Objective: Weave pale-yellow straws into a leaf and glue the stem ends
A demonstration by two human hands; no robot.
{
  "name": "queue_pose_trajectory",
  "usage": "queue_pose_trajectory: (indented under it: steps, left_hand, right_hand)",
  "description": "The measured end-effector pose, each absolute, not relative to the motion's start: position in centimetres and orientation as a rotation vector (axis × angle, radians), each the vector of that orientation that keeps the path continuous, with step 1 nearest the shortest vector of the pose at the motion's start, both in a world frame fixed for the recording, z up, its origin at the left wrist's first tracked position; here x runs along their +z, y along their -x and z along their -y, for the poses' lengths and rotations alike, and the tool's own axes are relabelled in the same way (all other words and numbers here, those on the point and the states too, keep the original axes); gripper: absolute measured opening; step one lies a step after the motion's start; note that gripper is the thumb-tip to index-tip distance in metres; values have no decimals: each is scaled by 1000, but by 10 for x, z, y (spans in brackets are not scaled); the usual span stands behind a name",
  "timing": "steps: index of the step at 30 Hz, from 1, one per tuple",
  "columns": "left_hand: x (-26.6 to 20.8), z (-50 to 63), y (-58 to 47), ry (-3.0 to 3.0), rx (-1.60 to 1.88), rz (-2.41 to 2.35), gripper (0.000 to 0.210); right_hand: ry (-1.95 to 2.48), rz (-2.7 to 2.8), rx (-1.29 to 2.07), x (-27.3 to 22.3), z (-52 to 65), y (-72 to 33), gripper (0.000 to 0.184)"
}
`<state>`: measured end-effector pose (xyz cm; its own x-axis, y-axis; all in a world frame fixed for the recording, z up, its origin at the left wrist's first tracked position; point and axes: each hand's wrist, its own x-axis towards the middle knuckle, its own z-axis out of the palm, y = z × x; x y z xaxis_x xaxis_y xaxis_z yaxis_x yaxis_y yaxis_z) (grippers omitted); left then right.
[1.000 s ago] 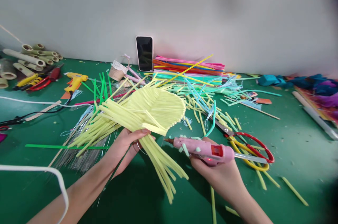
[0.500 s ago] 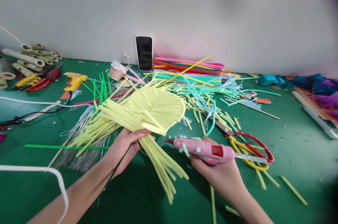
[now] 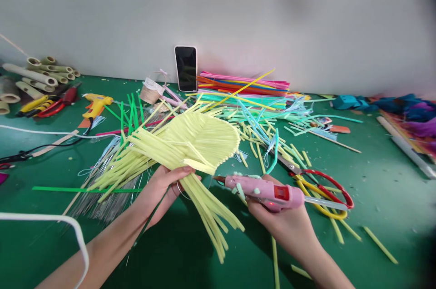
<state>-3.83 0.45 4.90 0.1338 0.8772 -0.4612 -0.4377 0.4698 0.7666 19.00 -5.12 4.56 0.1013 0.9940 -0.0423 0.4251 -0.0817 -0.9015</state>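
Note:
My left hand is closed around the base of a pale yellow leaf made of pipe cleaners laid side by side, thumb on top. Loose pipe cleaner ends fan out below the grip toward the lower right. In my right hand is a pink hot glue gun with dried blobs on it and a clear glue stick at its back. Its nozzle points left, close to the leaf's lower edge; I cannot tell whether they touch. The fingers under the glue gun are partly hidden.
Red-and-yellow scissors lie right of the glue gun among cut pieces. Behind are bundled coloured pipe cleaners and a propped phone. At left are a yellow glue gun, pliers, bamboo tubes and thin wires.
The pink glue gun and my right hand have shifted very slightly, nozzle a touch higher. The leaf and my left hand look nearly still.

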Motion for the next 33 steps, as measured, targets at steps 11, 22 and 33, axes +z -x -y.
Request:
queue_pose_trajectory:
  steps: [11, 22, 33]
  left_hand:
    - [50, -5, 38, -515, 1010, -1040, 23]
    - [50, -5, 38, -528, 994, -1039, 23]
    - [53, -4, 36, -547, 1006, -1049, 21]
  right_hand:
    - [1628, 1406, 963, 48, 51, -189, 22]
    - [1653, 1371, 958, 46, 52, -190, 24]
    - [1639, 1414, 945, 45, 52, -191, 19]
